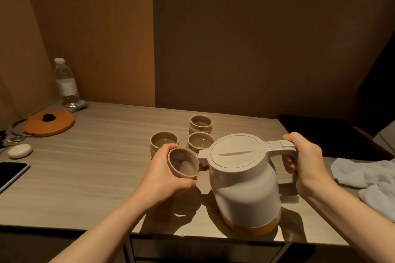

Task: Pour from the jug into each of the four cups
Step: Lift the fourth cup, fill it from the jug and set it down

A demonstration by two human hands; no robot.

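holding cup [183,162] beside jug [243,186]

Likely a hotel room or home: wood-panelled walls, bench [85,156] with bottle [65,83], soap [20,151], phone [10,174], towel [367,174].

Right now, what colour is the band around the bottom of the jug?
Orange, under the jug's white body; the band shows in the head view.
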